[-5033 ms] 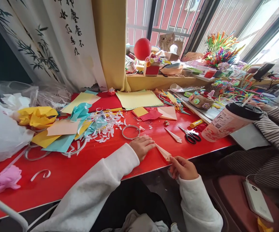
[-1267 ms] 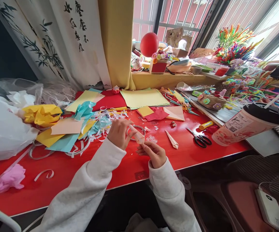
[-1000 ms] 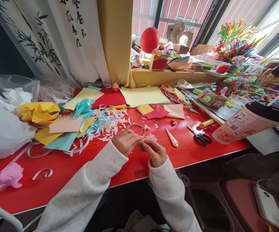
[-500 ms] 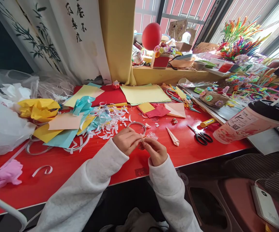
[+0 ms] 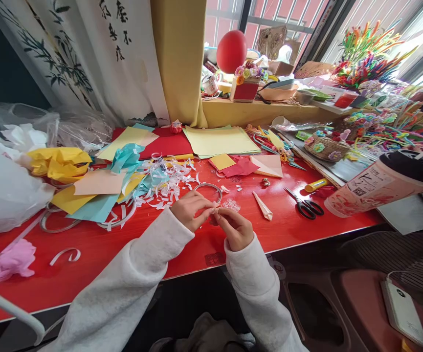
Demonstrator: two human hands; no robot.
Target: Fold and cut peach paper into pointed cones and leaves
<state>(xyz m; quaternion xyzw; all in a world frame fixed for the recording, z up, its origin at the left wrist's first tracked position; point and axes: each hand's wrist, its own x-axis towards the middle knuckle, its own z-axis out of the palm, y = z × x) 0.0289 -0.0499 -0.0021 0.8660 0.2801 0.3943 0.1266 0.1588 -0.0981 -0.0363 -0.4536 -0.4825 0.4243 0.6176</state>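
Observation:
Over the front part of the red table, my left hand (image 5: 192,210) and my right hand (image 5: 236,230) meet with their fingertips pinched together. Whatever is between them is small and mostly covered by the fingers, so I cannot make it out. A thin ring (image 5: 219,191) lies just beyond the fingertips. To the right of my right hand rest a pale pink folded paper cone (image 5: 263,207) and black-handled scissors (image 5: 306,209). Small bells (image 5: 265,182) sit a little farther back.
White paper scraps (image 5: 170,188) spread across the table's left-centre. Coloured sheets (image 5: 220,142) lie at the back, with small red paper squares (image 5: 236,168) in front. A large drink cup (image 5: 374,188) leans at right. At left are a white plastic bag (image 5: 9,188) and pink crumpled paper (image 5: 11,261).
My fingers have shifted only very slightly and stay pinched together at the same spot. The whole view has moved a little; the things on the table lie as before.

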